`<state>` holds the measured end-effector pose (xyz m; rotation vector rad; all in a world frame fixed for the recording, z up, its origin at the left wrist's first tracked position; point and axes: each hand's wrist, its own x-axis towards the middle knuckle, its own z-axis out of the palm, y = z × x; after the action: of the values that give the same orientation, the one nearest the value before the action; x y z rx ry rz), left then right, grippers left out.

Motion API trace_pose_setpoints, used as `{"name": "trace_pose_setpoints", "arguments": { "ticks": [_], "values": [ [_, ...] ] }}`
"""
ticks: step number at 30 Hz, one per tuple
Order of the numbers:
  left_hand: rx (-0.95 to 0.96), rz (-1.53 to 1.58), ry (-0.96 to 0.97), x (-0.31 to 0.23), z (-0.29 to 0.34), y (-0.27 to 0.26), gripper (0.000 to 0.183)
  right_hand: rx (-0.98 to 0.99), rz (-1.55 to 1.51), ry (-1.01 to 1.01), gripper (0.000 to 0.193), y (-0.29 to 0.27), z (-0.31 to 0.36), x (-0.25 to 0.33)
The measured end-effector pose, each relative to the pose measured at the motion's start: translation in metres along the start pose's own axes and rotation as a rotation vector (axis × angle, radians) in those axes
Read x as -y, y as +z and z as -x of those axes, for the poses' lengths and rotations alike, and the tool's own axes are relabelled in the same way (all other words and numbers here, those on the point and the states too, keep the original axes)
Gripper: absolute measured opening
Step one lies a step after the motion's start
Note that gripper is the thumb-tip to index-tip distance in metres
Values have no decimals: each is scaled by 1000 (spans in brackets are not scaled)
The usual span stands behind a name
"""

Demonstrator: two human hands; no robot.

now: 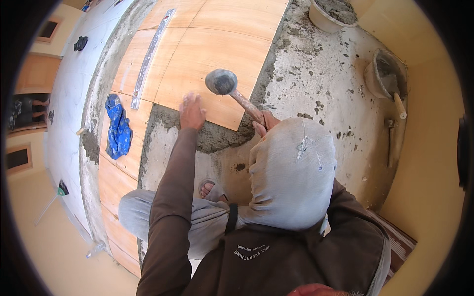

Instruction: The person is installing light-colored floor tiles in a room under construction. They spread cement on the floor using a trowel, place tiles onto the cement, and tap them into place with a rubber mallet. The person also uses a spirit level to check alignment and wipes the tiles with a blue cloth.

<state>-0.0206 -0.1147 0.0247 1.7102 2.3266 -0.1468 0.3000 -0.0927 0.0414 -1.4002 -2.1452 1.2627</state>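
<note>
My right hand [266,122] grips the wooden handle of a rubber mallet [221,81]. The mallet's dark, dusty head is raised over a wood-patterned floor tile [224,109], and whether it touches the tile I cannot tell. My left hand [192,112] lies with fingers outstretched on the near edge of that tile, to the left of the mallet. Grey wet mortar [215,139] shows along and below the tile's near edge. My raised knee partly hides the right hand.
A metal straightedge [152,61] and a crumpled blue cloth or bag [118,129] lie on laid tiles at left. Two buckets, one with mortar [340,11] and one with a wooden-handled tool [400,106], stand at right. A hammer-like tool [390,140] is near the wall.
</note>
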Motion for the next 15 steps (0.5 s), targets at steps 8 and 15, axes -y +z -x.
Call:
{"name": "trace_pose_setpoints", "arguments": {
  "ticks": [8,15],
  "values": [
    [-9,67,-10,-55,5,12,91,-82,-418,77,42,-17,-12,14],
    [37,95,-29,-67,-3,1,93,-361,-770,445,48,9,-27,-17]
  ]
}}
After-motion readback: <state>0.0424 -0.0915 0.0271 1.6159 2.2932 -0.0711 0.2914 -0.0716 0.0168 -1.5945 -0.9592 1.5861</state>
